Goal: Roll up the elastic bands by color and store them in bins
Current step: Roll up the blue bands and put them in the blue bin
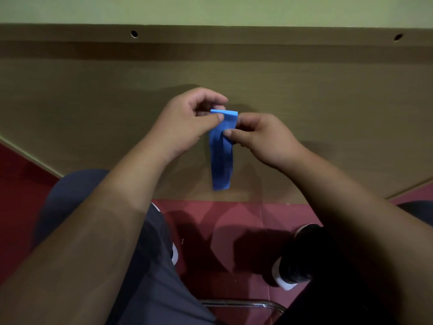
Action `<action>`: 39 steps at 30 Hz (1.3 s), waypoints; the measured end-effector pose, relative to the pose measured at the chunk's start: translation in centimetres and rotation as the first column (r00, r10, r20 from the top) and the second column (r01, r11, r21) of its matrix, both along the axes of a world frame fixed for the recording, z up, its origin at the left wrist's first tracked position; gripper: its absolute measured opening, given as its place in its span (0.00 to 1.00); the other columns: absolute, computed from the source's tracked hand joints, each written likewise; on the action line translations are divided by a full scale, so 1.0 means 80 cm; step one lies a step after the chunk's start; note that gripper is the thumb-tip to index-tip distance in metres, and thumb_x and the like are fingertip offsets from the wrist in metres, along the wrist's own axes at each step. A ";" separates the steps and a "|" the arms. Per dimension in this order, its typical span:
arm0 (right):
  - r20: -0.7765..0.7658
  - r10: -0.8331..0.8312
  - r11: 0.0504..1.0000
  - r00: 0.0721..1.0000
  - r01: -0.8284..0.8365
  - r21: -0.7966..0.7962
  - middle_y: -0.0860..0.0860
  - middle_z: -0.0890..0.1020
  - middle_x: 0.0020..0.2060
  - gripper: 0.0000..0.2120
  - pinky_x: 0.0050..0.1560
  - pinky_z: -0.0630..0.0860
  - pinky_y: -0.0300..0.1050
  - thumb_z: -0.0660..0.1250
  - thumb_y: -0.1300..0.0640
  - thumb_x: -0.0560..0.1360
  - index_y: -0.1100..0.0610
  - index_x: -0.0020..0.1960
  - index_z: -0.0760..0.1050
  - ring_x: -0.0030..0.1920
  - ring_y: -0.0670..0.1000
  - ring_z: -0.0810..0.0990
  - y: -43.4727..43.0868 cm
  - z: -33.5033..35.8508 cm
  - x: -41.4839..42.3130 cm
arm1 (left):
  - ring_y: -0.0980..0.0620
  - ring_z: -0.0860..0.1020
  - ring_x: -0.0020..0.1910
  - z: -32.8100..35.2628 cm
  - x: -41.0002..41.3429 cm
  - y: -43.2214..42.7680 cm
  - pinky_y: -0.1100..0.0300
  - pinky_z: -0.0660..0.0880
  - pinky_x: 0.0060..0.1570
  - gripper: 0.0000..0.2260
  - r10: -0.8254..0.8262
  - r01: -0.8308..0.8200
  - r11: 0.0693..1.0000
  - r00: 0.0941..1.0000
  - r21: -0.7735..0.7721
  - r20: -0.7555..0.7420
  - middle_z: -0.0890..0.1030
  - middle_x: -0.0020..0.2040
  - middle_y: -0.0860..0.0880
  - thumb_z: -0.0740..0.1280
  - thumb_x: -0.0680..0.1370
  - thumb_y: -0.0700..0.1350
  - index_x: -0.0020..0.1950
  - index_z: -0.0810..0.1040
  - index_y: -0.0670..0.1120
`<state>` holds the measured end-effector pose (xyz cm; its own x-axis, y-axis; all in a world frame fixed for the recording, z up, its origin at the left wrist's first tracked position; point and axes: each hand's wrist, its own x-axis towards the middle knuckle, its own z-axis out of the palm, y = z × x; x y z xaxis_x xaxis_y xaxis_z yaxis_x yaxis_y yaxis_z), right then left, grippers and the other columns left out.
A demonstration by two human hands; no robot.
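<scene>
A flat blue elastic band (pixel 222 160) hangs straight down in mid-air in front of a brown panel. My left hand (pixel 187 120) pinches its top left edge between thumb and fingers. My right hand (pixel 260 137) pinches the band a little lower on its right edge, thumb on the front. The top end of the band is folded over. Its lower end hangs free. No bins are in view.
A brown wooden panel (pixel 304 102) with two small holes fills the background. Below are a red floor (pixel 234 214), my legs and dark shoes (pixel 295 270), and a chrome chair bar (pixel 241 302).
</scene>
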<state>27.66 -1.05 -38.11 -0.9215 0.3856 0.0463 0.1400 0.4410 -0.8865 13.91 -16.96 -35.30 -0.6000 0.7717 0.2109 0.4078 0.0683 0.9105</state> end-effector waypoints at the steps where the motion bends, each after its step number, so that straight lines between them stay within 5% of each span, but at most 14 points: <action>1: -0.005 0.003 1.000 1.000 -0.003 -0.004 0.58 0.88 0.46 0.06 0.56 0.81 0.57 0.73 0.57 0.81 0.61 0.52 0.85 0.44 0.46 0.82 0.001 0.002 0.001 | 0.56 0.82 0.52 0.000 -0.002 -0.001 0.54 0.80 0.60 0.12 0.004 -0.004 1.000 1.000 0.010 0.024 0.85 0.52 0.49 0.73 0.76 0.40 0.59 0.85 0.48; 15: -0.068 -0.063 0.992 0.996 0.054 -0.118 0.60 0.88 0.51 0.08 0.52 0.86 0.49 0.69 0.62 0.83 0.61 0.60 0.84 0.48 0.55 0.88 -0.008 0.011 0.003 | 0.52 0.81 0.42 -0.002 0.006 0.004 0.59 0.82 0.42 0.11 0.073 -0.083 0.995 0.982 0.051 0.174 0.84 0.45 0.51 0.72 0.80 0.34 0.61 0.83 0.43; 20: -0.096 -0.089 0.971 0.991 0.064 -0.231 0.62 0.88 0.52 0.08 0.61 0.84 0.62 0.69 0.63 0.83 0.62 0.60 0.84 0.59 0.63 0.86 -0.008 0.010 0.001 | 0.56 0.82 0.42 -0.002 0.007 0.007 0.61 0.80 0.42 0.09 0.090 -0.118 0.988 0.963 0.095 0.254 0.84 0.45 0.50 0.72 0.81 0.37 0.61 0.82 0.42; 24: -0.078 -0.074 0.977 0.994 0.057 -0.204 0.60 0.88 0.51 0.07 0.59 0.84 0.62 0.69 0.64 0.83 0.62 0.59 0.84 0.53 0.57 0.88 -0.009 0.010 0.000 | 0.53 0.81 0.43 -0.002 0.009 0.008 0.56 0.80 0.43 0.08 0.091 -0.119 0.988 0.961 0.093 0.261 0.85 0.47 0.46 0.71 0.83 0.46 0.57 0.84 0.42; 28: -0.061 -0.091 0.940 0.994 0.066 -0.335 0.61 0.88 0.48 0.07 0.60 0.82 0.63 0.69 0.65 0.82 0.59 0.57 0.84 0.47 0.56 0.85 -0.009 0.013 0.001 | 0.52 0.81 0.43 -0.005 0.012 0.011 0.54 0.79 0.45 0.02 0.089 -0.122 0.986 0.961 0.113 0.261 0.85 0.47 0.44 0.72 0.82 0.41 0.51 0.85 0.45; 35: -0.041 -0.120 0.904 0.992 0.092 -0.418 0.53 0.82 0.38 0.10 0.44 0.80 0.50 0.65 0.64 0.84 0.60 0.62 0.82 0.36 0.49 0.79 -0.012 0.017 -0.002 | 0.60 0.79 0.36 -0.008 0.014 0.015 0.63 0.77 0.40 0.02 0.127 -0.160 0.978 0.966 0.133 0.227 0.84 0.40 0.52 0.73 0.80 0.37 0.51 0.85 0.40; 39: -0.051 -0.128 0.902 0.990 0.095 -0.421 0.55 0.80 0.39 0.11 0.44 0.79 0.53 0.67 0.53 0.84 0.59 0.57 0.82 0.37 0.51 0.78 -0.015 0.016 -0.002 | 0.55 0.82 0.43 -0.013 0.010 0.015 0.59 0.78 0.45 0.03 0.127 -0.157 0.979 0.967 0.126 0.221 0.86 0.43 0.49 0.75 0.78 0.39 0.48 0.86 0.46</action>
<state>27.52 -2.29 -36.85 -0.8716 0.4847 -0.0732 0.0919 0.0149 -0.9957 14.69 -15.80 -36.31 -0.7438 0.6468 0.1685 0.2010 -0.0240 0.9793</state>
